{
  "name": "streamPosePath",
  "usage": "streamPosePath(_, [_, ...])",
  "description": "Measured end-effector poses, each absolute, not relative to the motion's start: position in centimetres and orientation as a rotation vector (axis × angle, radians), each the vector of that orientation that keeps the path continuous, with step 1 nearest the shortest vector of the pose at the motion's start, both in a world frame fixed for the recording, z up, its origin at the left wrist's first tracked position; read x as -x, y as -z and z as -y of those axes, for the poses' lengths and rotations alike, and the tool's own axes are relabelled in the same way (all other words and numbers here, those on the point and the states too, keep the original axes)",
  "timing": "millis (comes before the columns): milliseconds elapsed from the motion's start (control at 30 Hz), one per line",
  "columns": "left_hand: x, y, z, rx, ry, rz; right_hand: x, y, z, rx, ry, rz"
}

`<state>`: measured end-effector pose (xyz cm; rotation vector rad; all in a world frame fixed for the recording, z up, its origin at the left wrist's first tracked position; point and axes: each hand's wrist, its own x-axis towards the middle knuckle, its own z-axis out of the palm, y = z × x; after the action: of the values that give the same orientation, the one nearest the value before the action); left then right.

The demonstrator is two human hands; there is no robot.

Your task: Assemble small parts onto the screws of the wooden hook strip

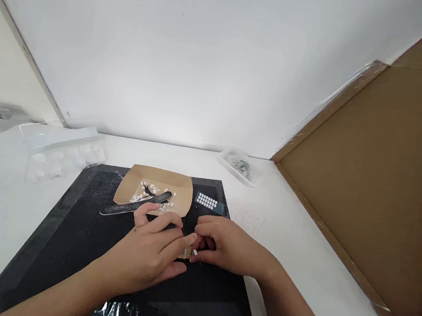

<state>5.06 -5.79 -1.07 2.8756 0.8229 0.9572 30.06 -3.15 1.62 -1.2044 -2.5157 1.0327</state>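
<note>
Hands: left hand (150, 254) and right hand (228, 246) meet at lower centre, fingers curled together, pinching something small.
Pinched item: mostly hidden; white nail tip (195, 252) shows beneath.
Behind: nail file (134, 204) across brown paper tray (159, 188).

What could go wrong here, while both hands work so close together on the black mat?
1. The small white piece at the fingertips of the right hand is tiny; it may slip and get lost on the black mat.
2. The left hand lies close to the nail file, whose end rests on the brown paper tray; a nudge might scatter the white bits there.
</note>
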Motion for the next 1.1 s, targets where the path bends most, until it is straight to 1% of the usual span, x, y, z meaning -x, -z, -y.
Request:
streamPosePath(233, [-4.6, 0.6, 5.5, -2.821, -0.806, -0.913, -30.3, -1.0, 3.1, 1.188, -1.069, 2.481])
streamPosePath(467, [-4.5, 1.1, 5.5, -2.765, -0.688, -0.981, -30.0, -1.4, 3.2, 1.185, -1.008, 2.513])
streamPosePath(667, [-4.6, 0.9, 5.6, -2.737, -0.669, -1.01, -30.1, -1.6, 3.2, 1.145, -0.986, 2.483])
streamPosePath(800, [-4.5, 0.6, 5.7, -2.741, -0.643, -0.965, -30.5, -1.6, 2.8, 1.137, -0.912, 2.348])
streamPosePath(967, [-4.4, -0.1, 5.8, -2.733, -0.738, -0.925, -30.8, -1.7, 2.6, 1.165, -0.999, 2.15])
streamPosePath(1100, [-4.3, -0.7, 5.6, -2.679, -0.91, -0.85, -30.2, -1.5, 2.9, 1.199, -1.184, 2.052])
